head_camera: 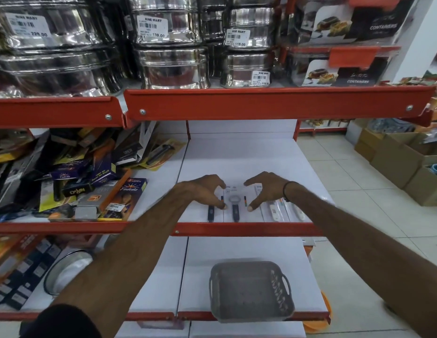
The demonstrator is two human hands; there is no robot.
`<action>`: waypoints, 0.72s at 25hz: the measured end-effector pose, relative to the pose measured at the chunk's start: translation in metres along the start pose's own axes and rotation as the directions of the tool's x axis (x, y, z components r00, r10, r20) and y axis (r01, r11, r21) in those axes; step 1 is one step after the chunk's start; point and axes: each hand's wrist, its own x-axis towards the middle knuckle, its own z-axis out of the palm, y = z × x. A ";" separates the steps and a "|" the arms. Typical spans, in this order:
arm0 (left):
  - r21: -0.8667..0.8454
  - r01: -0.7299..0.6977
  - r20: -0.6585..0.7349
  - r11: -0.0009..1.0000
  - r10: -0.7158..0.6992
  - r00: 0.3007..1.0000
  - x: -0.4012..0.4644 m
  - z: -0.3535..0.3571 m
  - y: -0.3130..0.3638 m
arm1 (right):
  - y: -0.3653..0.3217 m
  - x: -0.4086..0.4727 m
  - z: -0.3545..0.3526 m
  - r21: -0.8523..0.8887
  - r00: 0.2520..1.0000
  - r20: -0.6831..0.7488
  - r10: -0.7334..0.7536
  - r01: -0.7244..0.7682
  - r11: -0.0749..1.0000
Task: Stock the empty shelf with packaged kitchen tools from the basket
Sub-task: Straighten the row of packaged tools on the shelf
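Note:
On the white middle shelf (249, 154) lie flat carded kitchen tools in a row. A package with a dark-handled round tool (235, 206) sits between my hands. My left hand (202, 191) rests on its left edge, over another dark-handled package (210, 213). My right hand (262, 189) touches its right edge, fingers curved and spread. White-handled tool packages (276, 212) lie to the right of my right hand. The grey plastic basket (251, 292) stands on the shelf below, and I see nothing in it.
A jumbled pile of boxed kitchen goods (73, 176) fills the shelf section on the left. Steel containers (168, 45) stand on the shelf above, behind its red rail (261, 103). Cardboard boxes (405, 162) sit on the tiled floor at the right.

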 end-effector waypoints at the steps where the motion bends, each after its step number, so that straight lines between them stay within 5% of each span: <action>1: 0.007 -0.013 0.006 1.000 0.013 1.000 0.002 0.004 0.006 | 0.010 -0.002 -0.005 -0.014 1.000 0.004 0.025 -0.024 1.000; 6: 0.138 -0.042 0.115 0.989 0.026 0.993 0.012 0.015 0.026 | 0.050 -0.018 -0.009 -0.121 0.989 0.102 0.111 -0.099 0.988; 18: 0.159 -0.026 0.097 0.987 0.011 0.995 0.018 0.015 0.031 | 0.036 -0.008 0.011 -0.056 0.999 0.038 0.027 -0.025 0.998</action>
